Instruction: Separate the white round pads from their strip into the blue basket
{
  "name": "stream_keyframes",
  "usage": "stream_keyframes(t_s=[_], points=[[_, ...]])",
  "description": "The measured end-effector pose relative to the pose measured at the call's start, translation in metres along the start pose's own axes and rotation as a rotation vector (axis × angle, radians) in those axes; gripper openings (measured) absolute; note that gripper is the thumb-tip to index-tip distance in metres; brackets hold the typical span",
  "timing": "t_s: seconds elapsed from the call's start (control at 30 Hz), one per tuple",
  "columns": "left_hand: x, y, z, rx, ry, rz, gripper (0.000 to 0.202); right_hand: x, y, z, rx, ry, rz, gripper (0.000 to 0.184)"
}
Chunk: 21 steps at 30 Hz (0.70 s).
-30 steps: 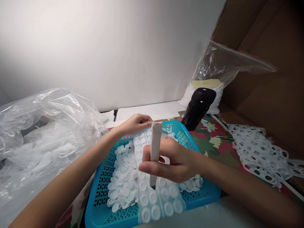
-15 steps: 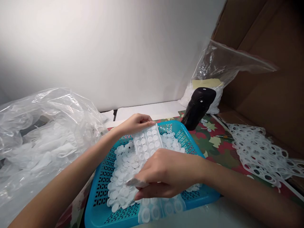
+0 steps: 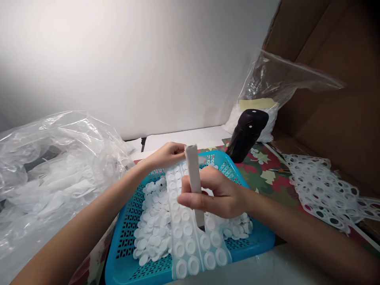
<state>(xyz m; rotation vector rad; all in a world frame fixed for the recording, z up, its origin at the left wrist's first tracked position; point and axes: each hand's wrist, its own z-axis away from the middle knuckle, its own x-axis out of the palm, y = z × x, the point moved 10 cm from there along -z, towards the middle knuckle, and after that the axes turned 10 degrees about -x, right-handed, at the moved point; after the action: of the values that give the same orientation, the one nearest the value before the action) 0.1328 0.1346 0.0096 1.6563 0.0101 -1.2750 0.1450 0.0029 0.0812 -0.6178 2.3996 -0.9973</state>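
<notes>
A translucent white sheet with rows of round discs (image 3: 185, 233) lies lengthwise across a blue plastic basket (image 3: 114, 263), its near end over the front rim. At the sheet's far end, my left hand (image 3: 169, 154) is closed in a pinch on its edge. My right hand (image 3: 221, 194) is closed around a flat whitish stick-like tool (image 3: 193, 166), held upright above the sheet. The tool's dark lower tip is at the lengthwise line between the disc rows; whether it presses in cannot be told. Loose white discs (image 3: 152, 225) fill the basket on both sides of the sheet.
A large clear plastic bag (image 3: 74, 170) of white pieces is on the left. Behind the basket to the right stand a black object (image 3: 246, 134) and a clear bag of white material (image 3: 233, 118). Sheets with punched-out holes (image 3: 320, 190) lie beside a cardboard wall (image 3: 335, 118).
My right hand has moved up and away from me and turned, bringing the tool from nearly flat to upright. More of the sheet's near part shows. My left hand stays at the far end.
</notes>
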Motion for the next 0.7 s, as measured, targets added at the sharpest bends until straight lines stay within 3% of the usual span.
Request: stream_keyframes(t_s=[0.47,0.7], points=[[-0.001,0.01,0.007,-0.06,-0.024,-0.043,0.036,0.024,0.006,0.01,-0.019,-0.239,0.146,0.025],[0.0,0.01,0.006,-0.038,-0.036,-0.032,0.035,0.051,0.018,0.023,0.047,-0.531,0.201,0.03]])
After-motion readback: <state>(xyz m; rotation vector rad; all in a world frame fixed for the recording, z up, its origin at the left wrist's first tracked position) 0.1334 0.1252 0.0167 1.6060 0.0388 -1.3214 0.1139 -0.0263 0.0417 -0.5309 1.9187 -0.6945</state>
